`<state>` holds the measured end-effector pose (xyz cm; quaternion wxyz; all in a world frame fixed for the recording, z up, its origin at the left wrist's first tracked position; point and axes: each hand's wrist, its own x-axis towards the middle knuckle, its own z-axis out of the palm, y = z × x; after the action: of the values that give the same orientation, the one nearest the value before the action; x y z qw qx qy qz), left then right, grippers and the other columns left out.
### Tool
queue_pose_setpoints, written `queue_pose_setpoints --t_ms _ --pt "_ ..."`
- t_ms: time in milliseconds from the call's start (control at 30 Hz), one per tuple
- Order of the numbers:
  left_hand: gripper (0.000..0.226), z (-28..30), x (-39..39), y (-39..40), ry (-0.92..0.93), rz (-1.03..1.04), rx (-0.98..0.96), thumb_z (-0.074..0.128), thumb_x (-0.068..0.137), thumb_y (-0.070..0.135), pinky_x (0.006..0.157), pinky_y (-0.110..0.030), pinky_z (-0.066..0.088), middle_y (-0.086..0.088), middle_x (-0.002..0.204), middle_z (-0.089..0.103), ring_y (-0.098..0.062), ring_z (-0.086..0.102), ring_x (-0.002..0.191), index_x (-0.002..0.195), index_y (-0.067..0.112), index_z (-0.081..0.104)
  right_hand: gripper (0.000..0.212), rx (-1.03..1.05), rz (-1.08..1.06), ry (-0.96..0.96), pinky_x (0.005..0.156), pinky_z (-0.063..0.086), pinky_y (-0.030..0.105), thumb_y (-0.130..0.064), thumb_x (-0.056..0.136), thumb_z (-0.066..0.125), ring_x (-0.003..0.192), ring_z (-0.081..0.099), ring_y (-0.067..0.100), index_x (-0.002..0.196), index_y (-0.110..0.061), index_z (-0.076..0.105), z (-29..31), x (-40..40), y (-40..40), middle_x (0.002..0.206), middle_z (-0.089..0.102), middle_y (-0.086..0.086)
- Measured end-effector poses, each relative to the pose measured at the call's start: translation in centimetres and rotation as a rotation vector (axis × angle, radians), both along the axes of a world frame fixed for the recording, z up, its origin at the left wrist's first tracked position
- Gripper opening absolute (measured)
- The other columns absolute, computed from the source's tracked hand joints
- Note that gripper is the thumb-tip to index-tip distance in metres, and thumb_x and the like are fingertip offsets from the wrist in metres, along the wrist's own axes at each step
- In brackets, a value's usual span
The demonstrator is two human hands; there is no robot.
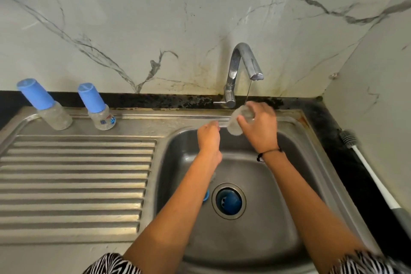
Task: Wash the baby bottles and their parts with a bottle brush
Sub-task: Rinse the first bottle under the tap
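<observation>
My right hand grips a clear baby bottle from above and holds it tilted under the tap, where a thin stream of water runs down. My left hand is just left of the bottle, its fingertips at the bottle's lower end; blur hides whether it holds anything. Two more bottles with blue caps stand on the draining board's back edge. The bottle brush, grey-headed with a white handle, lies on the black counter to the right. A blue ring part shows in the basin beside my left forearm.
The steel sink basin has a blue strainer in its drain. The ribbed draining board stretches to the left. A marble wall stands behind and to the right.
</observation>
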<state>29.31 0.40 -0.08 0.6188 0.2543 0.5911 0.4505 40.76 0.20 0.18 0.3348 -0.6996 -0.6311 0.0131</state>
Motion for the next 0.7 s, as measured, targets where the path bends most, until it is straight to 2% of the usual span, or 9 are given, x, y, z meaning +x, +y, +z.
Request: queue_pose_setpoints --t_ms 67,167,200,267,400,467,500,600,700 --pt "0.019 -0.2 0.0 -0.2 -0.008 0.001 -0.01 0.045 0.095 0.01 0.069 -0.027 0.037 -0.01 0.094 0.053 -0.018 0.046 0.083 0.078 0.014 0.052 0.029 -0.185 0.062 -0.026 0.082 0.047 0.037 -0.017 0.081 0.067 0.092 0.058 0.029 0.104 0.0 0.065 0.2 0.0 0.0 0.1 0.065 0.017" --pt "0.019 -0.2 -0.1 -0.1 -0.007 -0.003 0.003 0.045 0.094 0.01 0.074 -0.027 0.039 -0.008 0.089 0.054 -0.017 0.048 0.082 0.079 0.013 0.054 0.027 0.005 0.005 -0.007 0.075 0.045 0.033 -0.015 0.079 0.068 0.084 0.058 0.029 0.101 0.002 0.066 0.5 -0.2 0.4 0.091 0.065 0.017" --pt "0.017 -0.2 -0.1 -0.1 -0.015 -0.001 0.006 0.045 0.094 0.009 0.069 -0.024 0.039 -0.006 0.085 0.054 -0.015 0.048 0.077 0.082 0.012 0.056 0.025 -0.016 0.015 -0.008 0.072 0.043 0.03 -0.016 0.08 0.067 0.083 0.057 0.028 0.1 -0.001 0.067 0.4 -0.2 0.7 0.089 0.064 0.015" --pt "0.013 -0.3 -0.1 -0.4 -0.032 -0.003 -0.008 0.045 0.095 0.008 0.058 -0.021 0.038 -0.006 0.081 0.053 -0.012 0.045 0.068 0.09 0.009 0.057 0.019 -0.218 0.07 -0.052 0.067 0.042 0.025 -0.019 0.081 0.064 0.083 0.057 0.026 0.096 -0.007 0.067 0.2 -0.4 0.6 0.086 0.063 0.011" --pt "0.018 -0.4 -0.2 -0.1 -0.001 0.004 0.006 0.044 0.094 0.008 0.067 -0.027 0.037 -0.008 0.089 0.053 -0.017 0.047 0.081 0.08 0.013 0.055 0.019 -0.004 0.021 -0.009 0.07 0.045 0.03 -0.012 0.077 0.067 0.079 0.057 0.026 0.093 -0.002 0.068 0.1 -0.2 1.0 0.085 0.063 0.013" --pt "0.016 -0.4 -0.3 -0.5 -0.022 0.009 -0.017 0.044 0.094 0.008 0.062 -0.024 0.036 -0.006 0.085 0.053 -0.014 0.045 0.073 0.085 0.01 0.057 0.007 -0.178 0.086 -0.025 0.065 0.045 0.03 -0.015 0.079 0.063 0.076 0.057 0.025 0.081 -0.009 0.066 -0.2 -0.4 0.7 0.077 0.06 0.008" --pt "0.015 -0.6 -0.4 -0.6 -0.026 0.011 -0.027 0.044 0.095 0.009 0.059 -0.023 0.035 -0.005 0.084 0.052 -0.012 0.043 0.069 0.088 0.01 0.057 0.008 -0.241 0.11 -0.043 0.067 0.047 0.032 -0.016 0.08 0.062 0.077 0.059 0.025 0.081 -0.008 0.066 -0.5 -0.4 0.5 0.078 0.062 0.009" --pt "0.017 -0.8 -0.6 -0.6 -0.026 0.01 -0.028 0.044 0.094 0.008 0.06 -0.024 0.032 -0.006 0.083 0.046 -0.012 0.038 0.069 0.08 0.013 0.053 0.021 -0.051 0.049 -0.026 0.076 0.048 0.036 -0.01 0.077 0.067 0.079 0.058 0.028 0.095 0.001 0.068 -0.8 -0.2 0.4 0.086 0.065 0.017" --pt "0.014 -1.2 -0.7 -0.9 -0.02 0.014 -0.053 0.045 0.094 0.008 0.057 -0.024 0.031 -0.004 0.078 0.046 -0.011 0.037 0.064 0.084 0.012 0.054 0.018 -0.287 0.08 -0.013 0.07 0.047 0.031 -0.014 0.079 0.063 0.076 0.057 0.025 0.09 -0.002 0.07 -1.3 0.0 0.3 0.081 0.066 0.015"
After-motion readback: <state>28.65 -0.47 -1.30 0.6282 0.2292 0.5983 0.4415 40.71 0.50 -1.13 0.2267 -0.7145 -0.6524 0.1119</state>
